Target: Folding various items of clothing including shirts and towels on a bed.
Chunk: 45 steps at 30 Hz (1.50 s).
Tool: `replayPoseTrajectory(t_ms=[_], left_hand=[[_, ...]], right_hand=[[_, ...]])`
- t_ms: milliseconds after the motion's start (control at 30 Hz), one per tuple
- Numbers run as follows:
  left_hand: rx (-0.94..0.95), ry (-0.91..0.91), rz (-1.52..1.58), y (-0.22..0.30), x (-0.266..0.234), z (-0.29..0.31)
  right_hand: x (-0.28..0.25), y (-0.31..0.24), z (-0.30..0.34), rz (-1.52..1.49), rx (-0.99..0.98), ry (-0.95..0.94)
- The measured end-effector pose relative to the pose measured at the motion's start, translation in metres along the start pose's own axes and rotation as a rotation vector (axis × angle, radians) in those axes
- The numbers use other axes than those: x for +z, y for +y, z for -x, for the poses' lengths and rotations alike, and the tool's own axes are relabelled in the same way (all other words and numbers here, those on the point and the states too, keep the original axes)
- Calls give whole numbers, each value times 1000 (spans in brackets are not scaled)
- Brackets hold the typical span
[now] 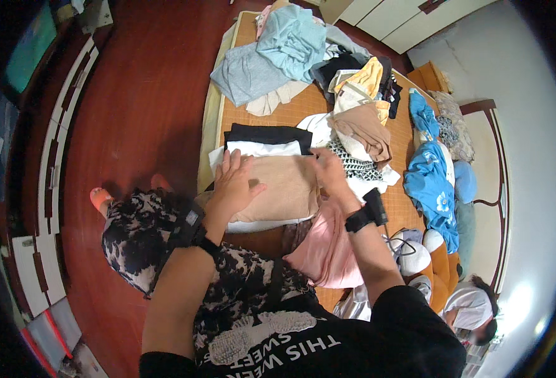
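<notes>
Grip, left: bare hand, palm down, fingers spread, thumb held out to the right; laid on the left part of the tan cloth, holding nothing between the fingers

Grip, right: bare hand, fingers bent, at the upper right corner of the same cloth; whether the fingertips pinch the fabric cannot be told

Item, principal: tan cloth, roughly rectangular, spread between both hands, close in front of the person, on top of other fabric on the bed

Beneath and beyond: white cloth, showing past the far edge; black cloth, farther out

Adjacent: pink cloth, loose, near side, toward the right; brown garment, crumpled, beyond the right hand; black-and-white patterned cloth, just beside that hand

Support: bed with woven mat; light blue garment heaped at its far end

Handling note, by judgement: left palm best used flat and light, stroking outward from the middle; right fingers best used to square the corner without tugging, since a hard pull could skew the cloth or drag the layers beneath; loose pink fabric best kept clear of the near edge
</notes>
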<state>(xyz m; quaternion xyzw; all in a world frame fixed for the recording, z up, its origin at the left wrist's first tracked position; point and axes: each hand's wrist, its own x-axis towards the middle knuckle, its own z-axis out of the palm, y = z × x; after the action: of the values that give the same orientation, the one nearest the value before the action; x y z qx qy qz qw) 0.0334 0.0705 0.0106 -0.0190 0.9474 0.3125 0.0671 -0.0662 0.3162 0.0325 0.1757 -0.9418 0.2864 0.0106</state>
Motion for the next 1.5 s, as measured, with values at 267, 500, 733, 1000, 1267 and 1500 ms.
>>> replayPoseTrajectory(t_ms=[267,500,733,1000,1267,1500], left_hand=[[103,109,104,-1,-17,8],[116,107,73,3,-17,6],[156,222,162,10,-20,-3],[253,371,337,26,-24,-20],[215,400,315,23,-21,-18],[189,297,298,19,-14,-23]], right_hand=[[-92,87,-36,854,85,537],[-117,174,-59,345,471,144],[-177,107,-88,-303,329,531],[-206,106,-70,-891,31,157],[-84,67,-1,-843,670,100],[-72,73,45,-563,580,149]])
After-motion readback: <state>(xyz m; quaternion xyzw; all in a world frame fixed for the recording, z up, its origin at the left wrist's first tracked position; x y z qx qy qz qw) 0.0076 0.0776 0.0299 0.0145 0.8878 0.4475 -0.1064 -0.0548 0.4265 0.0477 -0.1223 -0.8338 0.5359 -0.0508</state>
